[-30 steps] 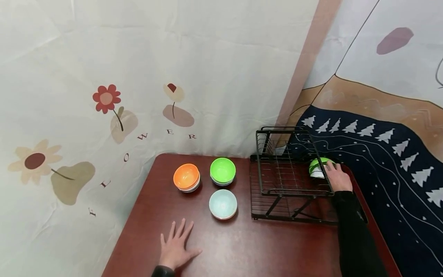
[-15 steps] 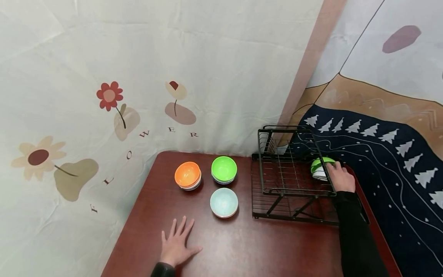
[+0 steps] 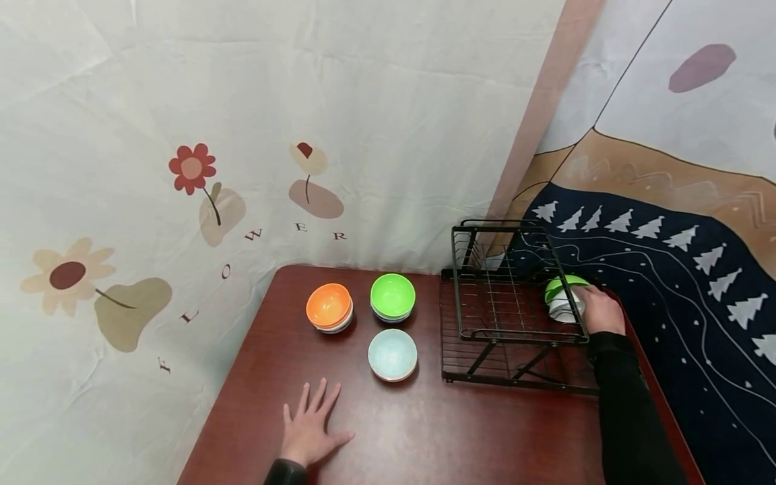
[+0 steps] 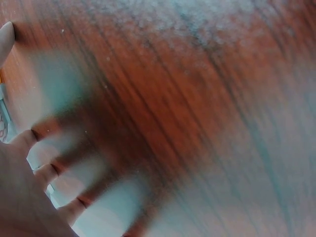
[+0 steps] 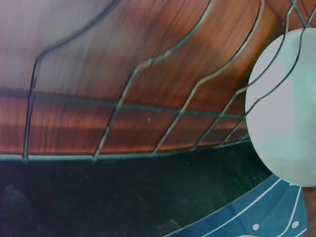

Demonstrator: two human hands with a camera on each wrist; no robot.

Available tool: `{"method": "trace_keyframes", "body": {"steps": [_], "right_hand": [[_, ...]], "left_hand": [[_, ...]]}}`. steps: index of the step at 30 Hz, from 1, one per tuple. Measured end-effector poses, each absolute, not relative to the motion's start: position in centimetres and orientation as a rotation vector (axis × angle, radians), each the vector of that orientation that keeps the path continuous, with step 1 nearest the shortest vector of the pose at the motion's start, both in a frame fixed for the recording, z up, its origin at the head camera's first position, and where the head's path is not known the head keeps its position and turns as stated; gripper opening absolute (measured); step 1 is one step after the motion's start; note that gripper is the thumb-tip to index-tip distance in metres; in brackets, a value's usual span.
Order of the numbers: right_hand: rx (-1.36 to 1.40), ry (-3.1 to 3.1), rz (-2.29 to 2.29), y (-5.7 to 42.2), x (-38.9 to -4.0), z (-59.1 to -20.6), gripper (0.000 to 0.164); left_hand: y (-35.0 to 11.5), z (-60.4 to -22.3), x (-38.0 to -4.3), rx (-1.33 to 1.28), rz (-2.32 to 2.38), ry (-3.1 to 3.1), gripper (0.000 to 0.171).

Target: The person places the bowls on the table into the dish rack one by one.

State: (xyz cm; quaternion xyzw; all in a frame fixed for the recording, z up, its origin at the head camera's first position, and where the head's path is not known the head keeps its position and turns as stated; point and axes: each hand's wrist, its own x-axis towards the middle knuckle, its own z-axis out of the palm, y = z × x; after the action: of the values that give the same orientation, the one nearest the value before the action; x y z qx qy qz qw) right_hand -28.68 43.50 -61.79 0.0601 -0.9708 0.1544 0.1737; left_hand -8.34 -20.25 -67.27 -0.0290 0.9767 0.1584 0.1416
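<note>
My left hand (image 3: 308,431) lies on the table with its fingers spread; in the left wrist view its fingertips (image 4: 45,173) touch the wood. At the right side of a black two-tier dish rack (image 3: 515,377), my right hand (image 3: 600,311) holds a white bowl (image 3: 566,308) by its right edge, the fingertips partly hidden. A green bowl (image 3: 559,285) stands tilted just behind the white one. In the right wrist view the white bowl (image 5: 284,108) shows pale and round behind the rack wires (image 5: 133,89).
Left of the rack stand an orange bowl (image 3: 329,305) and a bright green bowl (image 3: 393,295), each stacked on other bowls. A pale blue bowl (image 3: 393,353) is nearer the front. Printed cloth (image 3: 388,121) hangs behind the dark red table (image 3: 485,431).
My right hand has shifted slightly right and its fingers have moved from the green bowl's edge to the white bowl, which has moved slightly right. My left hand has stayed put.
</note>
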Motion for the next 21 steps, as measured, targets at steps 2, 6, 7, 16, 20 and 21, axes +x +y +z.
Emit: {"method": "trace_keyframes", "body": {"steps": [2, 6, 7, 16, 20, 21], "right_hand": [[0.177, -2.758, 0.435, 43.4, -28.5, -61.7, 0.049], [0.169, -2.770, 0.396, 42.9, -27.9, -61.7, 0.045], [0.168, -2.770, 0.380, 42.8, -27.8, -61.7, 0.044], [0.206, -2.785, 0.284, 42.8, -27.5, -61.8, 0.071], [0.205, -2.816, 0.302, 42.7, -27.5, -61.5, 0.071], [0.203, -2.820, 0.308, 42.6, -27.4, -61.4, 0.071]], "left_hand": [[-20.2, -67.2, -8.3, -0.080, 0.459, 2.818, 0.108], [-20.1, -67.2, -8.4, -0.074, 0.455, 2.816, 0.108], [-20.1, -67.2, -8.3, -0.077, 0.450, 2.814, 0.108], [-20.0, -67.3, -8.1, -0.066, 0.472, 2.824, 0.108], [-20.0, -67.2, -8.1, -0.065, 0.474, 2.831, 0.108], [-20.0, -67.2, -8.1, -0.067, 0.474, 2.832, 0.108]]}}
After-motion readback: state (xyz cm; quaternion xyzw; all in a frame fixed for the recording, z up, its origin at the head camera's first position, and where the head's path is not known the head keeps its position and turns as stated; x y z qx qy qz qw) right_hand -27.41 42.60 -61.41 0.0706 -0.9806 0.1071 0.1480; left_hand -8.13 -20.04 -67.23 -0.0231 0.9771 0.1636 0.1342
